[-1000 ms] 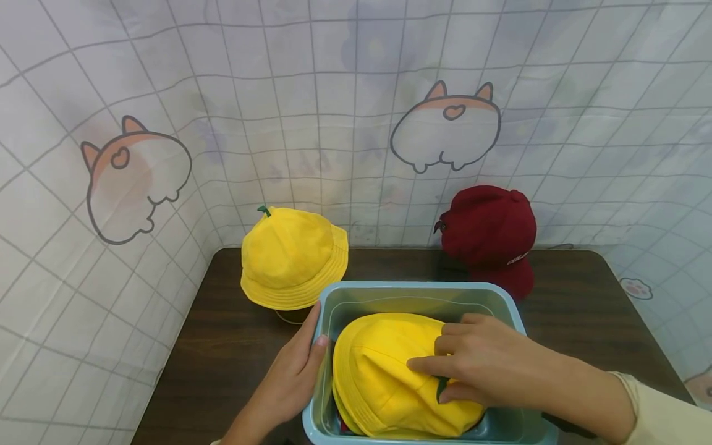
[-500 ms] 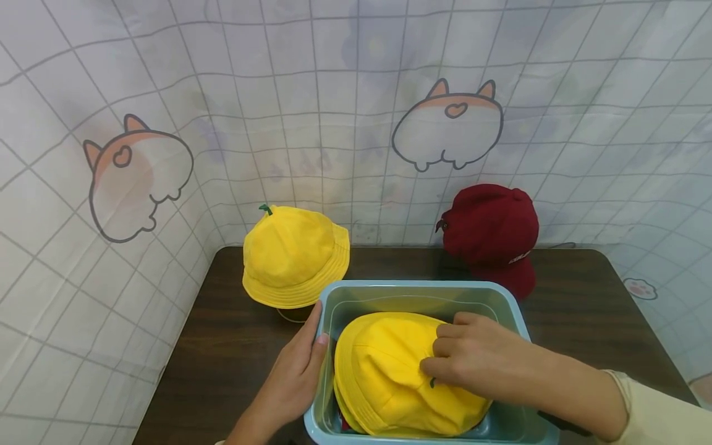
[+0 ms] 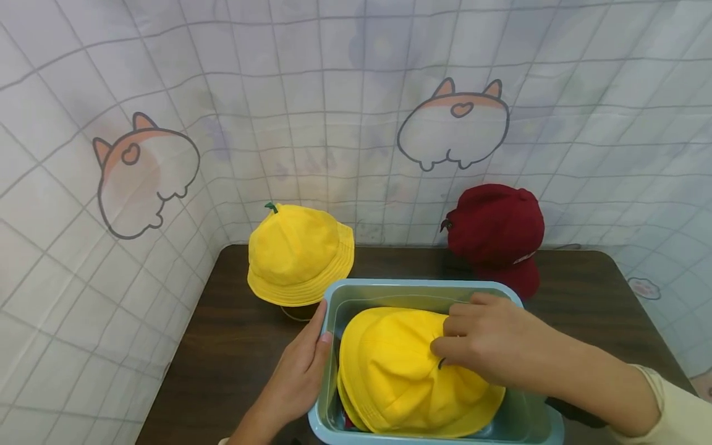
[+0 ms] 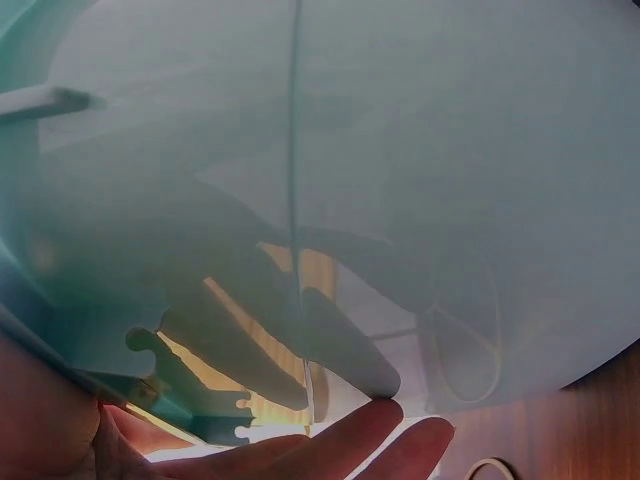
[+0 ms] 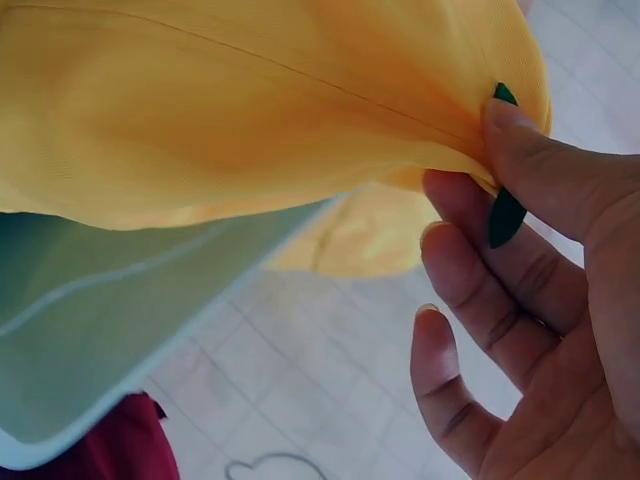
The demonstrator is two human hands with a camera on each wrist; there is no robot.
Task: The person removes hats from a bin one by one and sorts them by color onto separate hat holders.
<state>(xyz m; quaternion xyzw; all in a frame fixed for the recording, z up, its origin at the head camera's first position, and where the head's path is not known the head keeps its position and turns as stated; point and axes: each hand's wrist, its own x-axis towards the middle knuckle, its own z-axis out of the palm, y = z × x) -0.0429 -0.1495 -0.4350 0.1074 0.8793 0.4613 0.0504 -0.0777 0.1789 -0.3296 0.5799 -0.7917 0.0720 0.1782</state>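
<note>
My right hand [image 3: 492,337] pinches the crown of a yellow bucket hat [image 3: 408,371] between thumb and fingers, right by its small green leaf tab [image 5: 507,215]. The hat sits within the light blue plastic basin [image 3: 423,283], its crown pulled to a peak. A second yellow brim edge shows under it, and a bit of dark red shows low in the basin. My left hand [image 3: 297,371] grips the basin's left side, thumb over the rim and fingers along the outer wall. The left wrist view shows those fingertips [image 4: 385,415] against the wall.
Behind the basin on the dark wooden table [image 3: 233,346], another yellow bucket hat [image 3: 300,253] rests on a stand at the left. A dark red baseball cap [image 3: 495,228] is at the back right. A white grid-patterned curtain [image 3: 361,123] encloses the table's back and sides.
My right fingers have closed on the crown at the leaf tab, and the hat has lifted slightly, its brim edge spreading away from the one underneath. The left hand keeps its place on the basin.
</note>
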